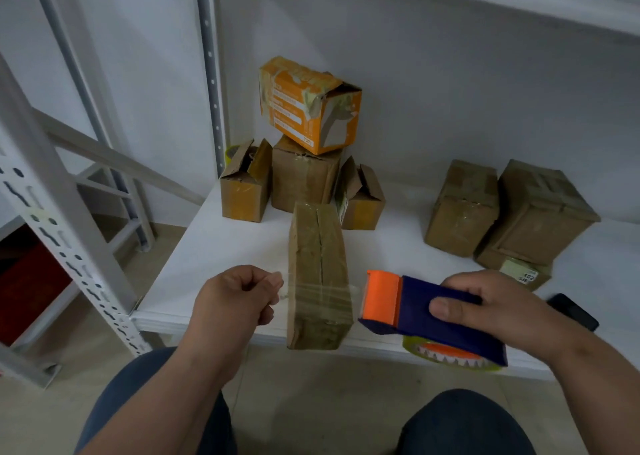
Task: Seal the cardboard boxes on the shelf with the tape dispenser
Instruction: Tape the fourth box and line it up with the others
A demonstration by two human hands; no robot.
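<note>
Left hand pinching clear tape end; strip stretched across long box at shelf front edge; right hand clamped round tape dispenser. Risk: slack strip wrinkling or sticking to itself; overhanging box tipping under downward press.

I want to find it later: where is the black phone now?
In the head view, the black phone lies on the white shelf at the right, just behind the right hand.
</note>
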